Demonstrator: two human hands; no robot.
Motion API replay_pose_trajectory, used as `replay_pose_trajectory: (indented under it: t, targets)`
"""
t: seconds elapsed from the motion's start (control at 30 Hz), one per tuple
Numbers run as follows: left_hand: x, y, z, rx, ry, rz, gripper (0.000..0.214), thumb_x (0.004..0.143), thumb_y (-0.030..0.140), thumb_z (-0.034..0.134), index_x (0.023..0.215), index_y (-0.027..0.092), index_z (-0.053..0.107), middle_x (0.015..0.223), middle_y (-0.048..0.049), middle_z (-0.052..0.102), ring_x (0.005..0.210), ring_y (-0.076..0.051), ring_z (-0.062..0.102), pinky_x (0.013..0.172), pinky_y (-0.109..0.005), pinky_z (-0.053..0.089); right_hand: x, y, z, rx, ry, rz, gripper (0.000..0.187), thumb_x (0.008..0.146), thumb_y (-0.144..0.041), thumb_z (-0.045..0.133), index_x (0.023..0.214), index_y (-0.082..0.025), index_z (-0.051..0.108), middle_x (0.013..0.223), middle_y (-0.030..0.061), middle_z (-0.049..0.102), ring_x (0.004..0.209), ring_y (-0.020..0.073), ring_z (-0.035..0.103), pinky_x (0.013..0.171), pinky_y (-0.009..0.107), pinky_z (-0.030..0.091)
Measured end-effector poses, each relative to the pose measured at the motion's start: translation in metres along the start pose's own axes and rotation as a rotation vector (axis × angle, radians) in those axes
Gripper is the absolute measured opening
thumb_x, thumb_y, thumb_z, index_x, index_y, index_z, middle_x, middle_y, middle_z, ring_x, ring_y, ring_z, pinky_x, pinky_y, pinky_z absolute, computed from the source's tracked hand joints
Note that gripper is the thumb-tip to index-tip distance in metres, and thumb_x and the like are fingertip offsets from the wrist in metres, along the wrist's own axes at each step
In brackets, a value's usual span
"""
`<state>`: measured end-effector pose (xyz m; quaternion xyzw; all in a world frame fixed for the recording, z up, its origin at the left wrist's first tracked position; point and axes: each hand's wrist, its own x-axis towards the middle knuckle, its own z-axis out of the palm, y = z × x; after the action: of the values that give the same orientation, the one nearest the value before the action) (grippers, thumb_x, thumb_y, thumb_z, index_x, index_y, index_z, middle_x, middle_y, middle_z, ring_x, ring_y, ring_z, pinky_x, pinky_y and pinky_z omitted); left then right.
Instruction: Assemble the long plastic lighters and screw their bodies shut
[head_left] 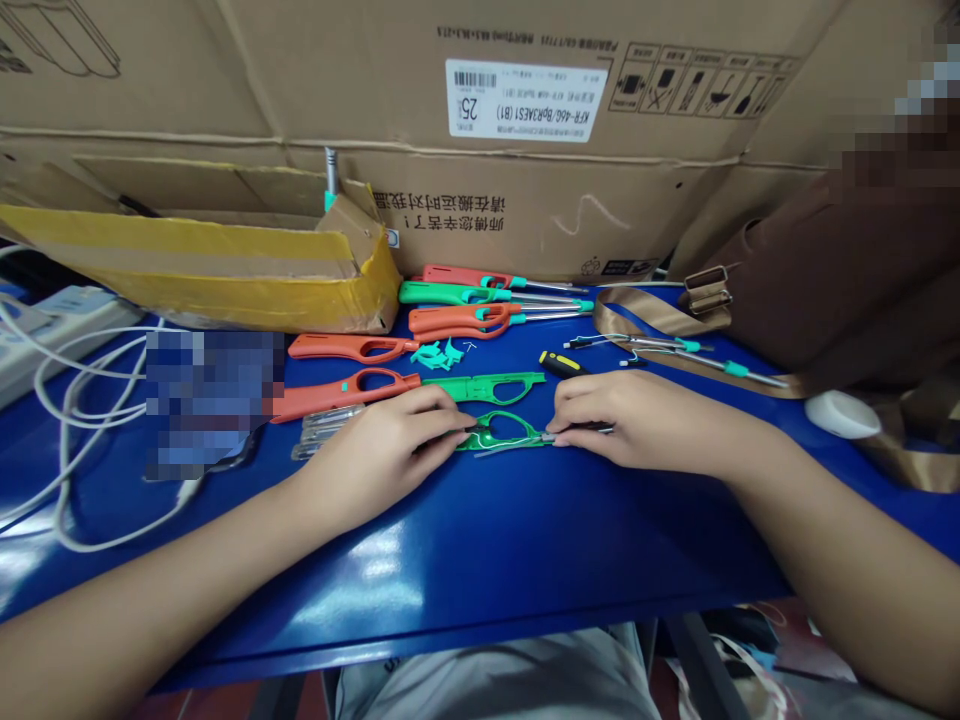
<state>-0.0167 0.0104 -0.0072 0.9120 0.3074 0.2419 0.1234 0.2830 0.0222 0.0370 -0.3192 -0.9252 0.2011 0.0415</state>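
Observation:
My left hand (397, 435) is closed, its thumb and fingers pinching the left part of a green lighter casing half (508, 416) and perhaps a small dark part in it. A thin white wire runs across this casing to my right hand (630, 415). That hand is also closed, with its fingertips on a slim metal lighter rod at the casing's right end; most of the rod is hidden. Just behind lies another green casing half (487, 388). A yellow-and-black screwdriver (562, 363) rests beyond my right fingers. Small turquoise triggers (439, 355) lie in a pile.
Orange lighter casings (337, 397) and assembled lighters (465, 320) lie at the back. Wired metal rods (739, 371) are behind my right hand. A yellow-taped carton (300, 290), white cables (56, 420), a clear bag (326, 432), a strap (637, 308) and a white mouse (841, 413) surround the work.

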Motion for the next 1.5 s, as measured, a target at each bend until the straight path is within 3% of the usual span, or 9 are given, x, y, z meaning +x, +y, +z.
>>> replay_pose_trajectory:
  t: [0.93,1.2,1.33,1.5]
  targets:
    - [0.000,-0.001,0.000,0.008,0.006,-0.034,0.021,0.101,0.022,0.060,0.115,0.016,0.074,0.101,-0.0068,0.070,0.091,-0.018,0.069,0.081,-0.030,0.057,0.005,-0.003,0.007,-0.156,0.071,0.019,0.012,0.100,-0.025,0.063,0.093,-0.021,0.073,0.096,0.0026,0.074,0.089,0.0197,0.069,0.074,0.030,0.045]
    - [0.001,0.002,-0.001,0.011,0.024,-0.038,0.021,0.101,0.021,0.060,0.114,0.017,0.076,0.101,-0.0065,0.070,0.089,-0.017,0.069,0.080,-0.028,0.057,0.010,0.002,0.014,0.051,0.139,0.082,0.011,0.098,-0.025,0.065,0.093,-0.020,0.074,0.096,0.0028,0.074,0.086,0.0171,0.066,0.076,0.028,0.045]
    - [0.000,0.002,-0.002,0.003,0.011,-0.031,0.021,0.101,0.021,0.060,0.111,0.019,0.078,0.106,-0.0070,0.069,0.093,-0.018,0.070,0.083,-0.030,0.057,0.012,0.000,0.016,0.195,0.093,0.182,0.013,0.096,-0.023,0.065,0.086,-0.018,0.072,0.084,0.0018,0.071,0.075,0.0148,0.061,0.069,0.027,0.042]
    - [-0.002,0.003,0.000,-0.036,-0.026,0.003,0.021,0.102,0.020,0.060,0.114,0.019,0.076,0.108,-0.0054,0.072,0.094,-0.016,0.071,0.086,-0.029,0.058,0.011,-0.005,0.013,0.342,-0.049,0.358,0.018,0.091,-0.034,0.070,0.081,-0.019,0.072,0.067,-0.0020,0.061,0.061,0.0130,0.052,0.056,0.025,0.036]
